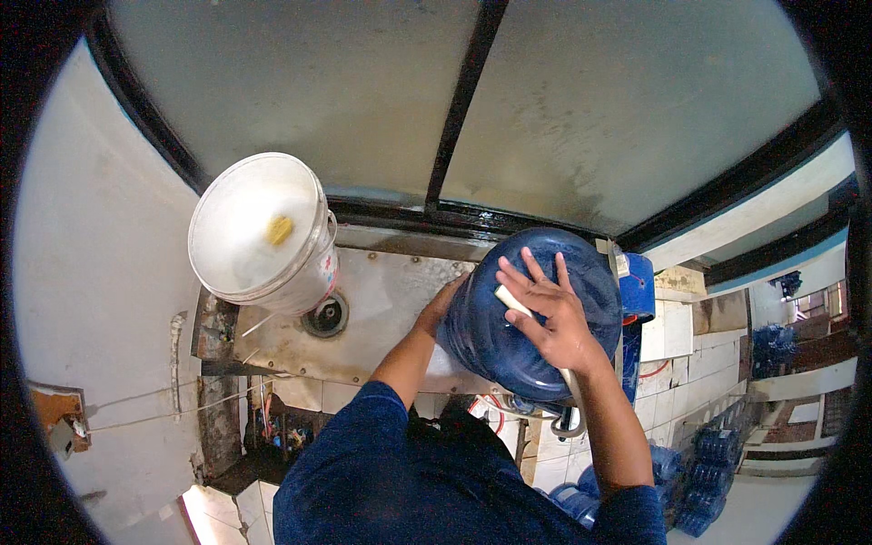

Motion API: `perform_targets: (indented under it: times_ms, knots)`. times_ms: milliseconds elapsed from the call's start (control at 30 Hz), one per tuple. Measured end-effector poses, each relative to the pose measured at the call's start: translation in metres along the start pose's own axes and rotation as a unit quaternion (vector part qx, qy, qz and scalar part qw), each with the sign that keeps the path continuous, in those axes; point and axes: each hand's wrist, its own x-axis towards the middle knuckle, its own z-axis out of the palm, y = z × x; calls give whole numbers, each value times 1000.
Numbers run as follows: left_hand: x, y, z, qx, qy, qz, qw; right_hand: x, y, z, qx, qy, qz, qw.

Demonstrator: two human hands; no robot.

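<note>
A large blue water jug (488,341) lies tilted over the metal sink top, its round base facing me. My left hand (440,305) grips the jug's left side, with its fingers partly hidden behind the curve. Against the base, my right hand (561,320) rests with several fingers spread. A pale hose (513,302) is held between its thumb and palm, and the hose's tail hangs down beside my right forearm. The jug's mouth is out of sight.
The metal sink top (392,283) has a round drain (326,314). A white bucket (320,263) with foamy contents and a yellow sponge (279,230) stands at left. Framed panes (618,118) rise behind. Several blue jugs (713,472) stand on the floor at lower right.
</note>
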Motion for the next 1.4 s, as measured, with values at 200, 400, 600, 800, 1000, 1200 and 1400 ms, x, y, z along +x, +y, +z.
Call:
perform_targets:
  times_ms: [200,400,600,800,1000,1200,1400]
  knots:
    - [3,-80,-54,-90,81,126,985,0,9,-5,-109,86,85,987]
    - [-6,-108,-86,1,157,186,970,0,7,-4,-22,6,20,1000]
    - [-7,-67,-40,-39,112,143,983,3,3,-6,-17,-4,13,1000]
    - [-23,-118,-32,-63,209,256,942,7,1,-2,3,1,2,1000]
    - [-21,1,26,-48,81,9,996,8,6,-6,-7,-16,3,1000]
    - [-43,-54,57,39,170,287,942,5,7,-8,0,-16,2,1000]
    - [-52,-1,86,58,62,248,965,8,5,-6,-12,-19,-9,1000]
